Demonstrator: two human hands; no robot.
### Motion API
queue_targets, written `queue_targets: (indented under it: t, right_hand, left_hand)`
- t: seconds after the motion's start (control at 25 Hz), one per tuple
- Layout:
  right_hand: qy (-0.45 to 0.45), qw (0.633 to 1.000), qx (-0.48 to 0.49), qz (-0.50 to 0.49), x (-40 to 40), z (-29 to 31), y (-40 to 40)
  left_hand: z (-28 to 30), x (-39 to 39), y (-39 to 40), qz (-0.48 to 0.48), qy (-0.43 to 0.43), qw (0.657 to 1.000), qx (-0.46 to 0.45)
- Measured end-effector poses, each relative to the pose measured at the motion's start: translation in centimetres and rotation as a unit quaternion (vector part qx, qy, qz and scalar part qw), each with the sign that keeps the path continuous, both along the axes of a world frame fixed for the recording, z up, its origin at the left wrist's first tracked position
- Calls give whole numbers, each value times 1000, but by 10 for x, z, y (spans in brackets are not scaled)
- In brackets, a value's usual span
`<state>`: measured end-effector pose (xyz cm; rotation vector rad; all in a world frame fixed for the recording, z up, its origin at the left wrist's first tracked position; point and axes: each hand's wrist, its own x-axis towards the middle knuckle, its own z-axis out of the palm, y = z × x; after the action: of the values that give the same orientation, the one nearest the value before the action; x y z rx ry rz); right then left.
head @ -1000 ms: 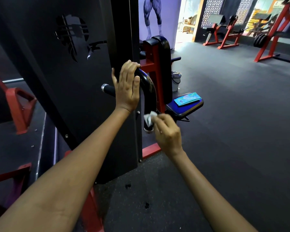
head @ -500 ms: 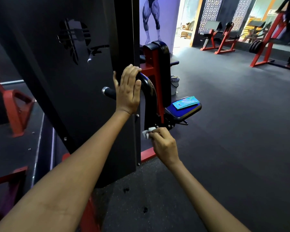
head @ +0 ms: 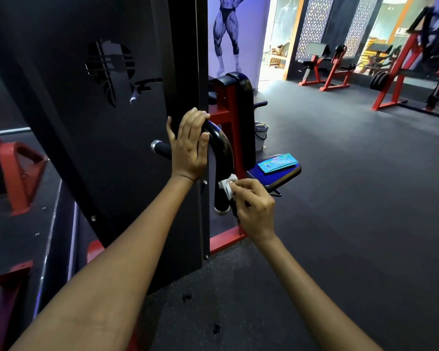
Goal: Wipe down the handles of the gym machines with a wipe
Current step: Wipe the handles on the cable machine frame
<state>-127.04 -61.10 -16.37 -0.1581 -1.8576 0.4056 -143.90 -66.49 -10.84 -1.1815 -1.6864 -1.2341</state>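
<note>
A curved black handle (head: 223, 150) bends down from the edge of a black machine panel (head: 91, 117). My left hand (head: 189, 144) rests over the top of the bend, fingers laid across it. My right hand (head: 254, 206) pinches a small white wipe (head: 227, 186) against the lower straight part of the handle. A second short grip with a chrome end cap (head: 160, 148) sticks out left of my left hand.
A blue seat pad (head: 276, 178) right of the handle carries a teal wipe packet (head: 279, 163). A red and black upright (head: 235, 115) stands behind, with a small bucket (head: 260, 134) beside it. Red benches and racks (head: 335, 72) line the far wall. Dark rubber floor (head: 352, 198) stretches to the right.
My right hand slid the wipe down the handle, then back up a little. My left hand stayed on the top bend. The view shifted slightly downward.
</note>
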Motion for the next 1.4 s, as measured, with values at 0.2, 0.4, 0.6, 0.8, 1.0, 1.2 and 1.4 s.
queue_targets:
  t: [0.2, 0.4, 0.6, 0.8, 1.0, 1.2, 1.4]
  right_hand:
    - [9, 994, -105, 39, -38, 92, 27]
    - [-25, 974, -190, 125, -43, 79, 22]
    - [19, 953, -253, 165, -15, 12, 10]
    - [-50, 962, -232, 138, -2, -22, 13]
    - [68, 975, -163, 136, -15, 35, 9]
    - [-21, 991, -101, 85, -14, -52, 1]
    - [-77, 979, -166, 93, 7, -94, -4]
  left_hand:
    - [0, 1, 1, 2, -9, 1000, -1]
    - [-2, -2, 0, 2, -6, 1000, -6]
    - [-2, -1, 1, 8, -3, 1000, 7]
    - [-2, 1, 0, 8, -11, 1000, 7]
    - [3, 6, -3, 21, -23, 999, -16]
    - [5, 13, -8, 8, -64, 998, -29]
    - [5, 20, -7, 2, -92, 996, -20]
